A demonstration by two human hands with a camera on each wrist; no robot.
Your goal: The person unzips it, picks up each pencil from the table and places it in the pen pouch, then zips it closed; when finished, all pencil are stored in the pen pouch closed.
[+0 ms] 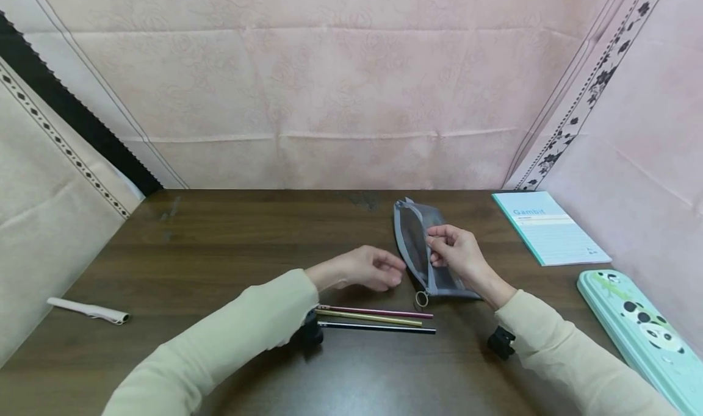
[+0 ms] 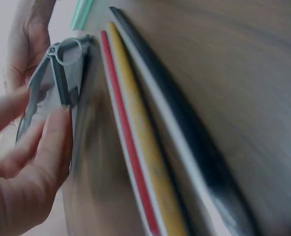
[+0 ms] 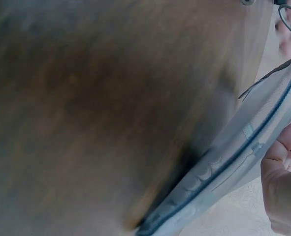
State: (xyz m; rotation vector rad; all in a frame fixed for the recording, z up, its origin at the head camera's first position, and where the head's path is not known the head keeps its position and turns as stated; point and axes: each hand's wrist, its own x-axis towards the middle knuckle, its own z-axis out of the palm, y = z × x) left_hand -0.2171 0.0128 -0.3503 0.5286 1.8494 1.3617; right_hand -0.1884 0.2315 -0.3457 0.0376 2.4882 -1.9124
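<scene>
A grey mesh zip pouch (image 1: 417, 245) stands partly unzipped on the table, with a ring (image 1: 421, 299) on its zipper pull. My right hand (image 1: 458, 254) pinches the pouch's right side at the opening, thumb and forefinger together. Close by the opening's left edge is my left hand (image 1: 370, 268), its fingers loosely bent and holding nothing; the fingertips come right up to the edge. Below the pouch lie three slim pencil-like sticks side by side: a red one (image 1: 384, 312), a yellow one (image 1: 379, 316) and a black one (image 1: 379, 327). The left sleeve hides their left ends.
On the far right lies a light blue notepad (image 1: 555, 230), and nearer is a mint pencil case (image 1: 639, 330) with panda pictures. A white pen (image 1: 88, 309) lies at the far left of the brown wooden table (image 1: 236, 227). Cloth-covered walls (image 1: 340, 99) stand behind and beside it.
</scene>
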